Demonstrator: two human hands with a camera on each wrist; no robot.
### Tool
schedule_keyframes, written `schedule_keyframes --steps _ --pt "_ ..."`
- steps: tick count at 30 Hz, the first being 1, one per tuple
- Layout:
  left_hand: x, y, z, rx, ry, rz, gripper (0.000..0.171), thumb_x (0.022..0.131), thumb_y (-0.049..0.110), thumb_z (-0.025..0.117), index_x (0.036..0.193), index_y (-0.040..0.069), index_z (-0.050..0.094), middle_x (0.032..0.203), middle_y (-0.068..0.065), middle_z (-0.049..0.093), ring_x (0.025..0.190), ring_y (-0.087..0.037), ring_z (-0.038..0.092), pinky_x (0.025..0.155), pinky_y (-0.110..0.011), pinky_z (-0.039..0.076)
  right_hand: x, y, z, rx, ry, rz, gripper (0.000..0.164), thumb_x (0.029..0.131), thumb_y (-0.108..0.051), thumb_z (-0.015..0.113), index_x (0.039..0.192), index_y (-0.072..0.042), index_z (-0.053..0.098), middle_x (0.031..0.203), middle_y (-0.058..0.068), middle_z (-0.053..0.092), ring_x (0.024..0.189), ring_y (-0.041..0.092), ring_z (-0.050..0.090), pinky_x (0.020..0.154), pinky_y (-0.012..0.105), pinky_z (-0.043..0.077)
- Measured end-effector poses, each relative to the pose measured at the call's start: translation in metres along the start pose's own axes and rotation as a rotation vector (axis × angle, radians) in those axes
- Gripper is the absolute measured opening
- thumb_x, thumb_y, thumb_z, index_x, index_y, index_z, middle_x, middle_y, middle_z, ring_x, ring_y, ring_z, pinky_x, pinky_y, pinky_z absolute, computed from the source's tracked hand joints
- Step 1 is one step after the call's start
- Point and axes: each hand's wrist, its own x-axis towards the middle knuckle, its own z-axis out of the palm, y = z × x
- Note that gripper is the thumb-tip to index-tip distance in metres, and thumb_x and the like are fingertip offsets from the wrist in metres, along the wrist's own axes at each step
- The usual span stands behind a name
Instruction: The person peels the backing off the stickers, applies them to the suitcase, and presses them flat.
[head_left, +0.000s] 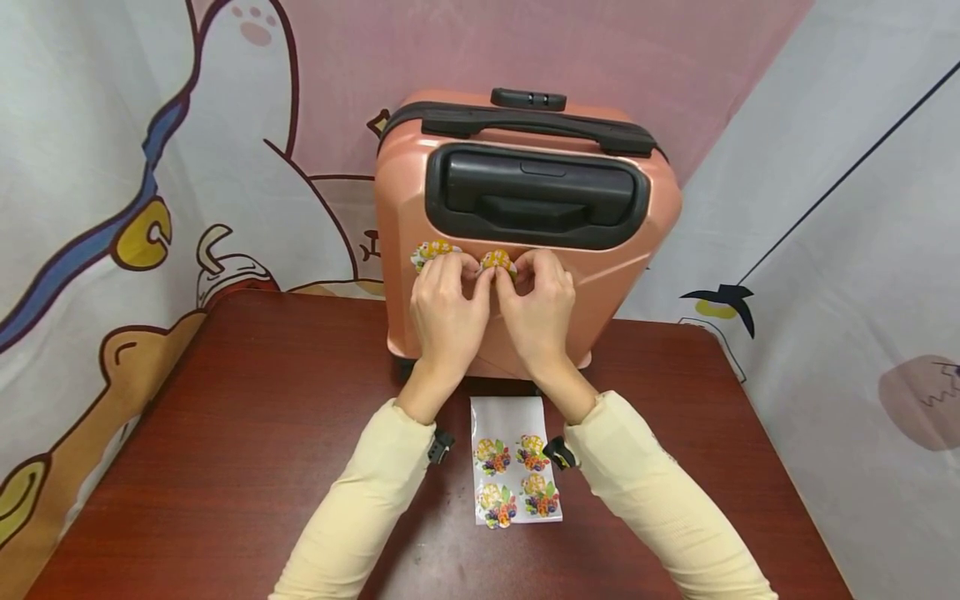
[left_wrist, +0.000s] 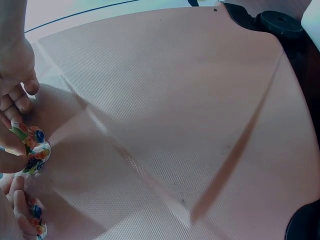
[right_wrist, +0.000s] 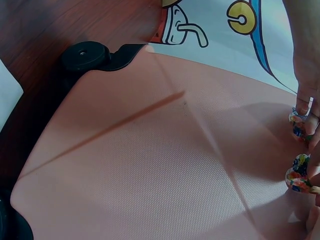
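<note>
Both hands are up against the front of an upright pink suitcase (head_left: 611,267), below its black handle recess. Between them is a fruit-patterned sticker (head_left: 497,260), with a yellow top edge. My left hand (head_left: 447,312) pinches its left side with thumb and fingers, and my right hand (head_left: 538,312) pinches the right side, thumbs close together. In the right wrist view the sticker's colourful lower part (right_wrist: 298,175) lies close over the ribbed shell. A second fruit sticker (head_left: 431,252) is on the suitcase just left, partly covered by the left fingers.
A white sticker sheet (head_left: 506,412) bearing several fruit stickers (head_left: 492,457) lies on the brown table (head_left: 300,467) between the forearms. Black wheels (right_wrist: 85,56) support the suitcase at its base. A cartoon-printed cloth (head_left: 330,75) hangs behind and at both sides.
</note>
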Motion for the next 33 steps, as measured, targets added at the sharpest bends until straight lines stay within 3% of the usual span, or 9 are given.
schedule_keyframes --steps 33 --pt "0.0016 -0.0025 -0.0027 -0.028 0.016 0.002 0.015 0.078 0.010 0.071 0.079 0.002 0.058 0.070 -0.007 0.057 0.066 -0.020 0.054 0.059 -0.029 0.044 -0.0014 0.0068 -0.0057 -0.050 0.021 -0.034 0.019 0.074 -0.004 0.070 0.076 0.004 0.053 0.070 0.015 0.054 0.066 0.027 0.053 0.062 0.040 0.036"
